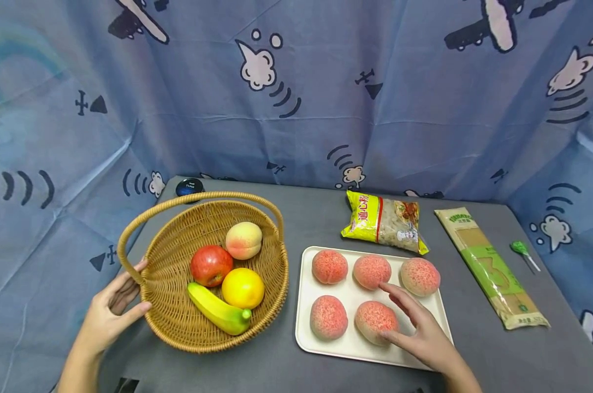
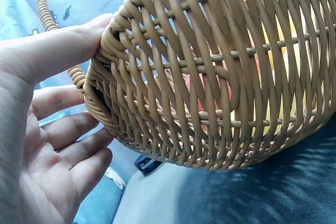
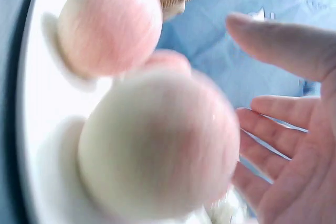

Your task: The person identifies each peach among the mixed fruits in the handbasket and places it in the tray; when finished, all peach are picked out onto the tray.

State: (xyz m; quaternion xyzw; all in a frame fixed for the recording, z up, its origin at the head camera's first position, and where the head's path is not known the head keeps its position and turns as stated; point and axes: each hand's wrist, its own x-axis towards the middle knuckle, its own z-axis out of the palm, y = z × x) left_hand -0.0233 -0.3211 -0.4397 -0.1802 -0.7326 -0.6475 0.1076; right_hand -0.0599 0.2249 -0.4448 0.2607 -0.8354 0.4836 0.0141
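A wicker basket (image 1: 168, 322) with an arched handle holds a red apple (image 1: 211, 266), a peach (image 1: 243, 240), a yellow-orange round fruit (image 1: 243, 288) and a banana (image 1: 219, 308). My left hand (image 1: 111, 311) touches the basket's left side, thumb and fingers spread apart; in the left wrist view the thumb rests at its woven rim (image 2: 113, 40). Several pink-red speckled peaches (image 1: 328, 317) lie in two rows on a white tray (image 1: 326, 349). Over its right part, my right hand (image 1: 424, 333) hovers with fingers extended beside the front-row peach (image 3: 163, 145), holding nothing.
Behind the tray lies a yellow-and-clear food packet (image 1: 387, 221). To the right are a long green-and-tan noodle packet (image 1: 490, 267) and a green lollipop (image 1: 522, 251). A dark round tin (image 1: 189, 186) sits behind the basket. Patterned blue cloth (image 1: 316, 109) hangs around the grey table.
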